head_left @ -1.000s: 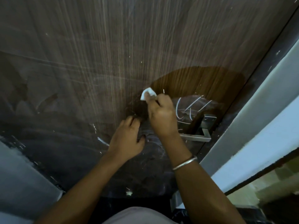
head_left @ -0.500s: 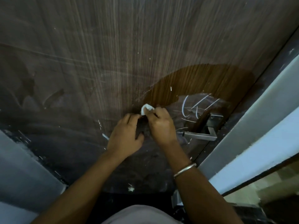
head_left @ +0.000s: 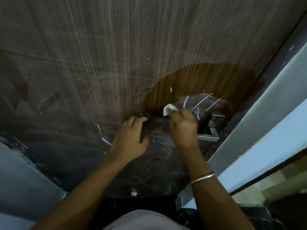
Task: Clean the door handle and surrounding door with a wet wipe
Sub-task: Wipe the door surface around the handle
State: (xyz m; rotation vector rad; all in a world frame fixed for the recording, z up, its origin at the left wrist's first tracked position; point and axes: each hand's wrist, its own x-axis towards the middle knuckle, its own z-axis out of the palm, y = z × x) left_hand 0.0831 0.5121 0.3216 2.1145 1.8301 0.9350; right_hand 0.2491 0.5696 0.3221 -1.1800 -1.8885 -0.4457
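Two bare hands work against one dusty wooden door (head_left: 116,55). One white wet wipe (head_left: 169,109) sits pinched in the right hand (head_left: 183,128), pressed to the door just left of the single metal handle (head_left: 209,136), whose lever runs level, pointing left. Left hand (head_left: 131,138) rests with curled fingers on the door, gripping nothing. White scrawls above the handle aren't readable.

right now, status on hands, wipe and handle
Right hand shut on wet wipe, pressed to door left of door handle. Left hand bare, resting on door. White marks above handle unwiped. Nothing in the way.
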